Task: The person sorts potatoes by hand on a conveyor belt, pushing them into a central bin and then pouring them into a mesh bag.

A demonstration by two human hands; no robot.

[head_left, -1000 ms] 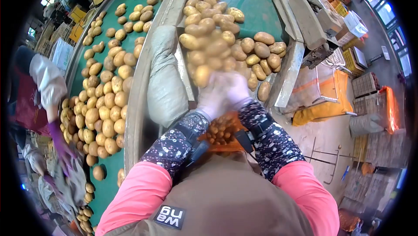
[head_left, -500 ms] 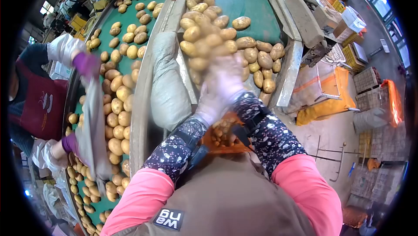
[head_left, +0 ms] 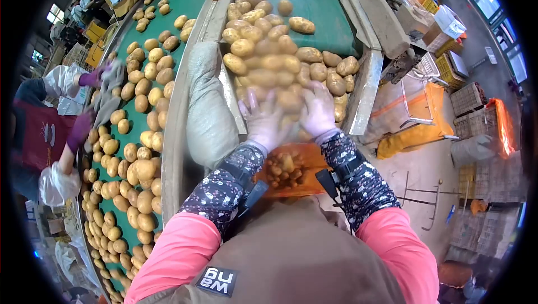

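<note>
Both hands are at the belt's end: left hand (head_left: pixel 262 121) and right hand (head_left: pixel 319 112) are splayed flat on the potato pile (head_left: pixel 274 60), clutching nothing. The pile crowds the green belt (head_left: pixel 328 9), hemmed in by a grey sack (head_left: pixel 204 107) on the left and a metal rail (head_left: pixel 364 93) on the right. An orange container (head_left: pixel 315 159) sits just below the edge.

Apron patch (head_left: pixel 217 280), upside-down, perhaps "wang".

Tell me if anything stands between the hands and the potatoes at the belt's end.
Nothing visible does. The left hand and right hand, both blurred, lie spread directly on the potatoes at the end of the belt, above the orange sack.
</note>
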